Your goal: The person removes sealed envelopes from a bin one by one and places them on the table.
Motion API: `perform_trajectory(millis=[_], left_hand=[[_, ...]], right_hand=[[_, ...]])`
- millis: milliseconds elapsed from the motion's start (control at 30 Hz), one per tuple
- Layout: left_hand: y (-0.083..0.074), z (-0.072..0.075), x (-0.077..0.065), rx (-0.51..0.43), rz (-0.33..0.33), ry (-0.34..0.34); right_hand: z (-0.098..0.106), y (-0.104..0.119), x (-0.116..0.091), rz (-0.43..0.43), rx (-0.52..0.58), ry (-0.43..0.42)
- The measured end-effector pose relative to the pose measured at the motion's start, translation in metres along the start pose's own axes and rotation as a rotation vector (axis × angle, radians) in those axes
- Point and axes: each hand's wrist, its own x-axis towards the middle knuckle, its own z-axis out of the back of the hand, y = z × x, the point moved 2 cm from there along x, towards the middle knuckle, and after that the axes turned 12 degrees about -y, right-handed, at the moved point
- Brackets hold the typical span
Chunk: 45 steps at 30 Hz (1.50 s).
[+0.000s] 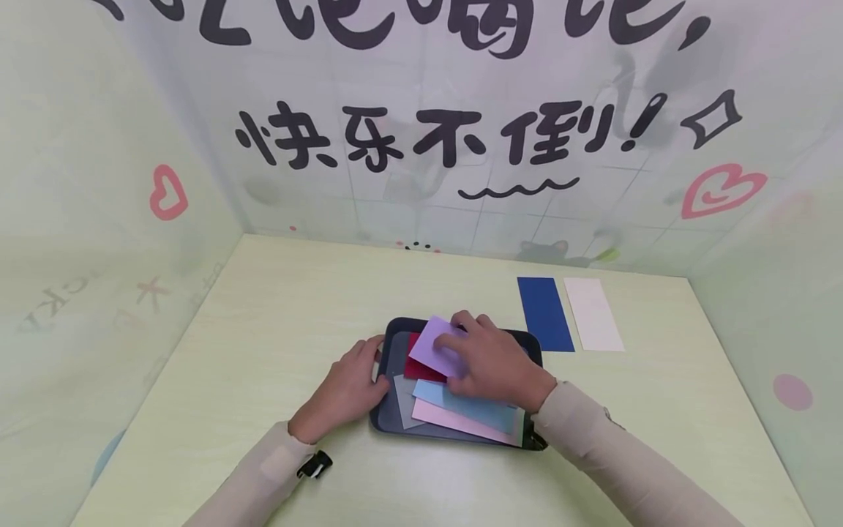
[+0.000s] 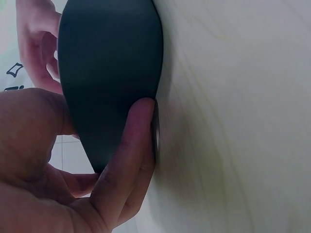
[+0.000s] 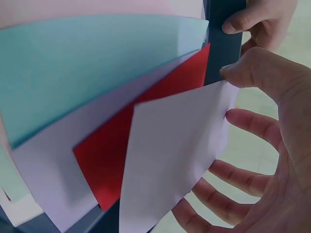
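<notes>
A dark tray (image 1: pixel 454 439) with raised sides lies on the table, holding several coloured paper cards. My left hand (image 1: pixel 349 386) grips its left end; in the left wrist view, fingers (image 2: pixel 127 160) press against the outer wall. Above the tray my right hand (image 1: pixel 495 364) pinches a lavender card (image 1: pixel 429 350) along one edge, tilted up from the pile. A red card (image 1: pixel 415 369) shows under it. Nearer me lie a light blue card (image 1: pixel 461 405), a pink card (image 1: pixel 454 420) and a grey card (image 1: pixel 405 402). In the right wrist view, another lavender card (image 3: pixel 58 170) sits beneath the light blue one.
On the table behind the tray, to the right, a dark blue card (image 1: pixel 545 315) and a pale pink card (image 1: pixel 594 315) lie side by side, slightly apart. Printed curtain-like walls (image 1: pixel 421 219) enclose the pale wood-grain table (image 1: pixel 290 293) at the back and both sides.
</notes>
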Motion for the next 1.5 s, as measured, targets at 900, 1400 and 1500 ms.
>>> perform_trajectory(millis=[900,1400,1500], left_hand=[[0.0,0.001,0.001,-0.002,0.002,0.003],[0.001,0.001,0.0,-0.004,-0.008,-0.008],[0.001,0.001,0.0,-0.005,-0.004,-0.007]], right_hand=[[0.021,-0.06,-0.005,-0.2,-0.057,-0.042],[0.025,-0.101,-0.016,-0.316,-0.062,-0.049],[0.025,-0.11,-0.02,-0.351,-0.066,-0.036]])
